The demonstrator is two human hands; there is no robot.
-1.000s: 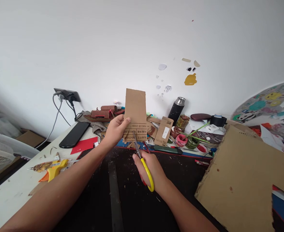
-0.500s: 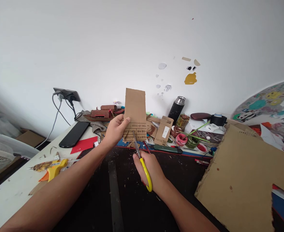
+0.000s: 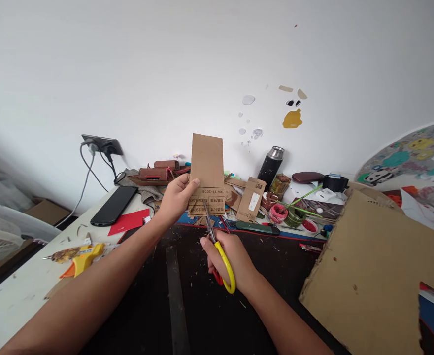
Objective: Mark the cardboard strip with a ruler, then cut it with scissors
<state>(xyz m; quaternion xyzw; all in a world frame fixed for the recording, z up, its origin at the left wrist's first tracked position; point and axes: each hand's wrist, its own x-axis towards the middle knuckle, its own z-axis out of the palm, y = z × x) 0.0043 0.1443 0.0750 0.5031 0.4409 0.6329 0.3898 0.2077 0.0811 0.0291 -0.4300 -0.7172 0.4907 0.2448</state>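
Upright in front of me is a brown cardboard piece (image 3: 207, 160) with dark printing along its lower part. My left hand (image 3: 176, 199) pinches its left edge, thumb on the face toward me. My right hand (image 3: 231, 261) is closed on scissors (image 3: 225, 264) with yellow and red handles. The scissor blades point up and overlap the printed lower part of the cardboard. A steel ruler (image 3: 176, 296) lies on the black mat (image 3: 139, 305) below my hands.
To the left are a yellow glue gun (image 3: 85, 259), a red card (image 3: 130, 222) and a black phone (image 3: 114, 205). Behind are a black flask (image 3: 271, 168), paint jars (image 3: 278, 213) and a green cutter (image 3: 257, 228). A large cardboard sheet (image 3: 372, 266) stands at right.
The fingers of my right hand have spread the scissor handles a little, and the red handle now shows more. My left hand and the cardboard have hardly moved.
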